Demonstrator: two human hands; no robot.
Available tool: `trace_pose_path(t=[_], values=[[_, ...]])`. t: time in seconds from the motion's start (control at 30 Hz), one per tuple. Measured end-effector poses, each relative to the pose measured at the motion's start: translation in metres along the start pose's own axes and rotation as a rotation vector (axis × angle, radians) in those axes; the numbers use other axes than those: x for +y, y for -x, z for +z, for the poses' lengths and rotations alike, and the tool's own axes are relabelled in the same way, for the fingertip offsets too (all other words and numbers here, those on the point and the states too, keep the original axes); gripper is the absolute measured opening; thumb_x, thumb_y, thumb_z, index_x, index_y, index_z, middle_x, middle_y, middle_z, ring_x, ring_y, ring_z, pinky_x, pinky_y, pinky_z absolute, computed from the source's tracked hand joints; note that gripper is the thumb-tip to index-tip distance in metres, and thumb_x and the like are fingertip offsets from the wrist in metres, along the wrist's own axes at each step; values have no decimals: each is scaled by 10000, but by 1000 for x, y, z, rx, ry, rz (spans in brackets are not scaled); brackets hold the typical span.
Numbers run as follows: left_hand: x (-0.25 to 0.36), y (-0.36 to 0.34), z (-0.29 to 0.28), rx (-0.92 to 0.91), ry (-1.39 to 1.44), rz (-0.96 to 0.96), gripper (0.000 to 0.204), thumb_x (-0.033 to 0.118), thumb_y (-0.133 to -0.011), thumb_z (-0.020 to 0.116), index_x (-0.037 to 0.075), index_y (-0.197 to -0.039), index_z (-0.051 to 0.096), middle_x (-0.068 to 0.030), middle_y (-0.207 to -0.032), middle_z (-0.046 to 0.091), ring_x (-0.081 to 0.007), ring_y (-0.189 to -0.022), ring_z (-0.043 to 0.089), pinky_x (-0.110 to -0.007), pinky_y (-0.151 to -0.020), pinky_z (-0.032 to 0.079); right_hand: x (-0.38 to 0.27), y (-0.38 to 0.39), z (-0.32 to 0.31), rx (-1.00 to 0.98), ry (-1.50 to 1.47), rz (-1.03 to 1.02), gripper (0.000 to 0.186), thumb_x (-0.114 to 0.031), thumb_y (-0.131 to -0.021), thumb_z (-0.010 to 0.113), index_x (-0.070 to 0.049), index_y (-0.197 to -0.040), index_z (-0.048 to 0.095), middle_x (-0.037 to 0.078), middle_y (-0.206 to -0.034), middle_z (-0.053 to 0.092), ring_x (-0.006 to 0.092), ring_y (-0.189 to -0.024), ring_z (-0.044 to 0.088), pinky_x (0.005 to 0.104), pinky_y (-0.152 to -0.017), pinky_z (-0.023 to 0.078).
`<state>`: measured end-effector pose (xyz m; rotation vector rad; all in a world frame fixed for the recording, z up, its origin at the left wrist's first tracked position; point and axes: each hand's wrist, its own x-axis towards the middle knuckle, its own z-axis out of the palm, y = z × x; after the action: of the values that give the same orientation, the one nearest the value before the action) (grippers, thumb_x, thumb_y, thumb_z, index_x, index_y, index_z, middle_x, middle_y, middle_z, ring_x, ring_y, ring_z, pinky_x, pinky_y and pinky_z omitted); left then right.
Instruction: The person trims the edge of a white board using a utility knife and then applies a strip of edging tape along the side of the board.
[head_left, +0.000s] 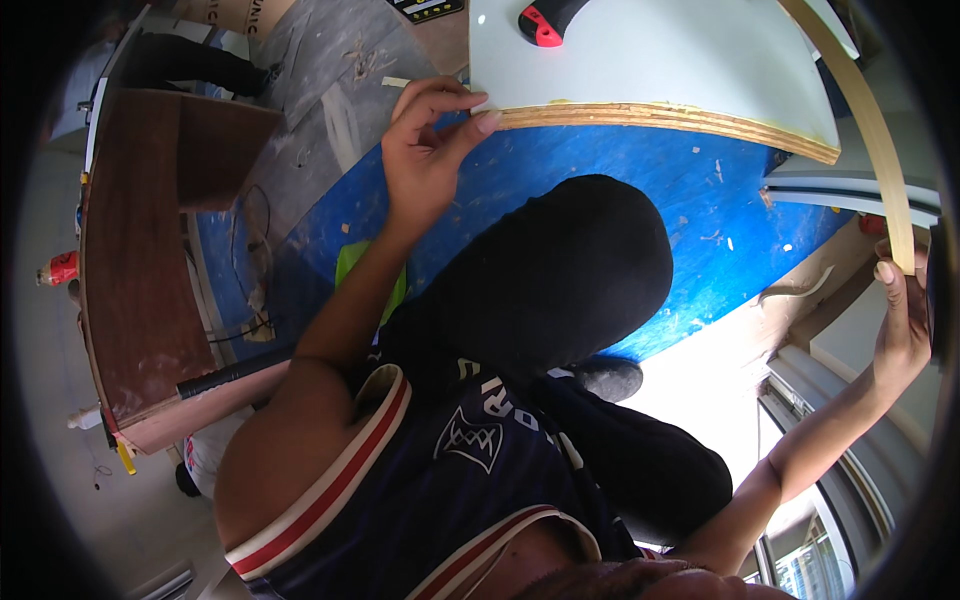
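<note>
A white board (640, 60) with a layered plywood edge (660, 114) lies at the top. My left hand (425, 150) is at its left end, fingers curled and pinched on the corner. A red-and-black handled tool (540, 28) rests on the board. My right hand (895, 310), at the far right, grips the lower end of a long, thin, pale wooden strip (880, 170) that curves up past the board's right side. Part of that hand is lost at the dark rim.
Blue sheeting (700, 200) covers the floor round my bent knee. A dark reddish-brown wooden piece (140, 260) stands at left, with cables (255, 250) beside it and a red container (60, 268) behind. Another person's dark-clad leg (190, 65) shows upper left. A window (815, 540) is lower right.
</note>
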<state>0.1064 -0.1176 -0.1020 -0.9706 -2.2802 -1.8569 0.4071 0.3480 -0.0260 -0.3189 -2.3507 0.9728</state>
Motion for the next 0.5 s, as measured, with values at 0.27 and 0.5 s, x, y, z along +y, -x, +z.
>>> trace_pose_path(t=[0.27,0.5], values=[[0,0,-7,-9,80,5,215,1,-991,794,-6,-1206,796,-88,-1311,629,-149,-1153,698,-234,-824,589,25,-8,-6,-21,-256,47,265,-147,-1089,692,102,-1180,704,141,-1173,713,254,-1131,661,424,-1142,442],[6,0,-3,6,23,-50,279,-39,-947,826,-17,-1223,793,-92,-1321,635,-172,-1159,701,-293,-936,634,11,-17,-3,-148,-355,-132,257,-244,-1060,732,11,-1074,698,88,-1044,656,264,-1080,615,546,-1164,390]])
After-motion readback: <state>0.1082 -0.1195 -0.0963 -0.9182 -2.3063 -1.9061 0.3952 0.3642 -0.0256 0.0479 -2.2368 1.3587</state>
